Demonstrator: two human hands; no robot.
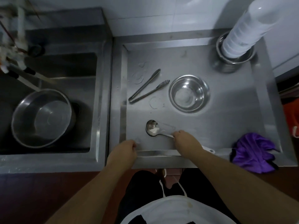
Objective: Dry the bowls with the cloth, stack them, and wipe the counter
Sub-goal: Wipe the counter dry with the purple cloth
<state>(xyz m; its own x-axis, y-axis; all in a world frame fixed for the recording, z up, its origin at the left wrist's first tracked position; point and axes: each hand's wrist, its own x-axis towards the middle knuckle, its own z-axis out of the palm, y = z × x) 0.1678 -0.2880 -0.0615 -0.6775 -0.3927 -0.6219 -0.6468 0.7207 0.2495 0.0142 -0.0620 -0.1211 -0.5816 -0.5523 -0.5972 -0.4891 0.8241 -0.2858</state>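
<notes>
A steel counter (pixel 226 120) holds a bowl (pixel 189 93) at centre and a purple cloth (pixel 252 152) at its near right corner. The right hand (pixel 184 139) pinches a ladle (pixel 152 127) handle; the left hand (pixel 125 151) hovers, seemingly loosely curled and empty.

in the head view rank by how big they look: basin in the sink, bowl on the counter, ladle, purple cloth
1. basin
2. purple cloth and bowl look alike, so unranked
3. ladle, though the right hand hides part of its handle
</notes>
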